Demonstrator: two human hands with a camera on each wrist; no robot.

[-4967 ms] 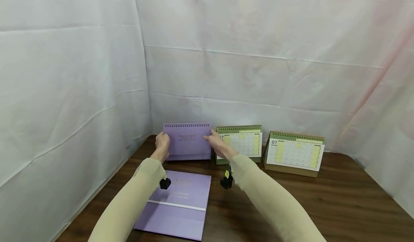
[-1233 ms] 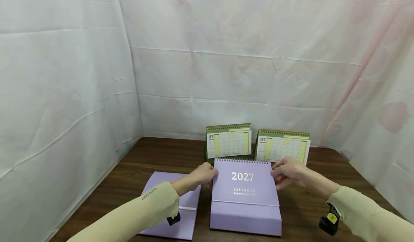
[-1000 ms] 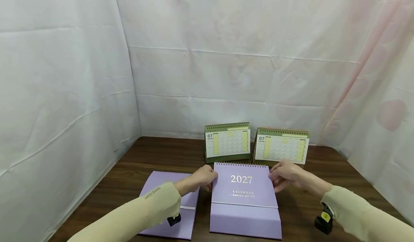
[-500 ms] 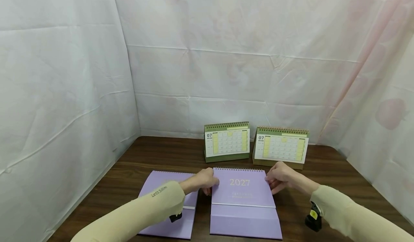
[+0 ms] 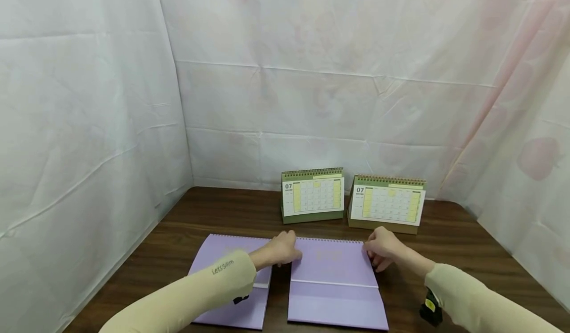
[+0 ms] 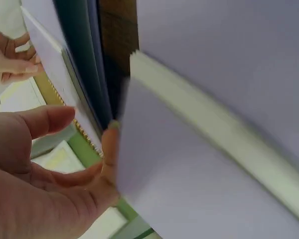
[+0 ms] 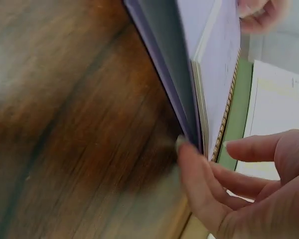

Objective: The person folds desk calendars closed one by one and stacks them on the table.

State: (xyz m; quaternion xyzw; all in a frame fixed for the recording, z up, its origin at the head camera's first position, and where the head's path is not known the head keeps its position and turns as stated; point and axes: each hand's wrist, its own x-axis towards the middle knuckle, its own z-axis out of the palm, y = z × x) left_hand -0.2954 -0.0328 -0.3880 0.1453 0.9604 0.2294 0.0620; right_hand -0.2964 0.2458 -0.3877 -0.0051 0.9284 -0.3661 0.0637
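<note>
A purple spiral desk calendar, nearly flat, lies at the centre of the table. My left hand holds its upper left corner, and my right hand its upper right corner. In the left wrist view, the thumb and fingers of my left hand are around the edge. The right wrist view shows my right hand with fingers at the lower side of the calendar. A second purple calendar lies flat to the left, partly covered by my left forearm.
Two green desk calendars with white and yellow pages, one left and one right, stand behind on the brown wooden table. White cloth hangs behind and at the sides.
Both hands have brought the purple calendar from the back left to the centre front. Its raised top edge has sunk over the last second, and it now lies flatter.
</note>
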